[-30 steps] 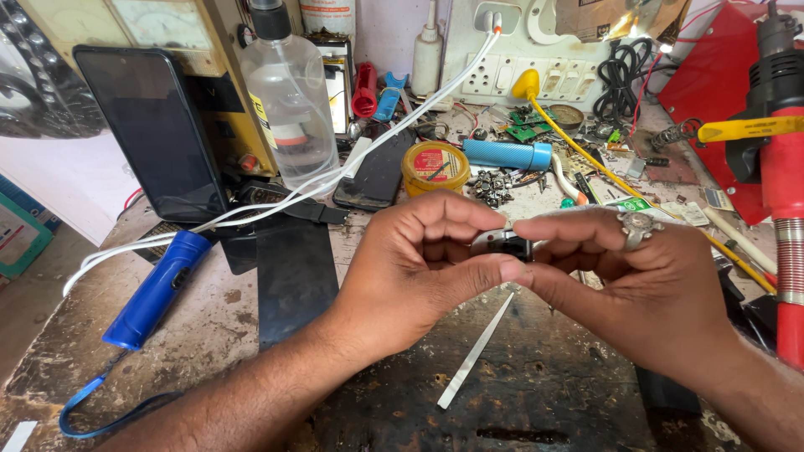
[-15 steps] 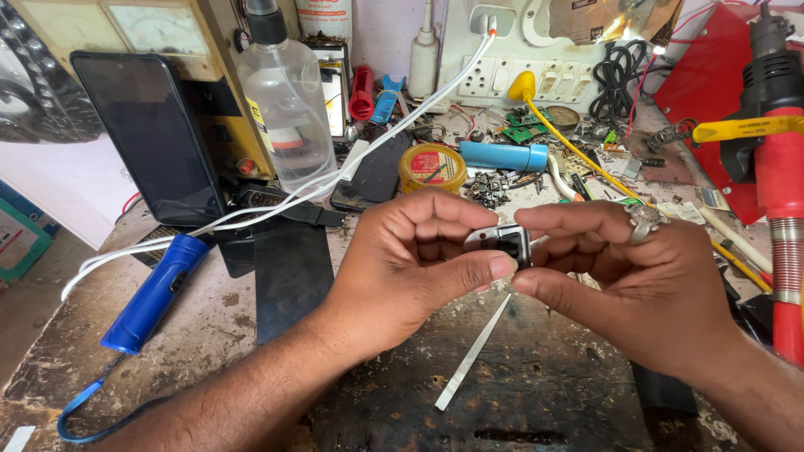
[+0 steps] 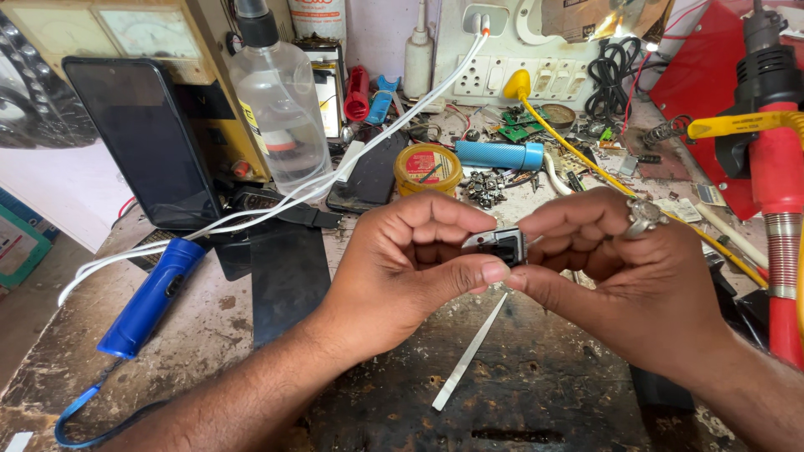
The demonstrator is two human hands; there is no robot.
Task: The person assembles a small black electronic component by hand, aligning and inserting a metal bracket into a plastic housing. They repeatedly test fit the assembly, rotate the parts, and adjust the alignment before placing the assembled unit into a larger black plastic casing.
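Head view: my left hand (image 3: 402,276) and right hand (image 3: 620,276) pinch a small boxy black-and-silver part (image 3: 501,244) above the scarred surface (image 3: 536,402).

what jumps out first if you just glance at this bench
Front and centre, the left hand and right hand pinch a small black and silver part between their fingertips above the scarred workbench. Next comes the blue torch lying at the left edge, and the red heat gun standing at the far right.
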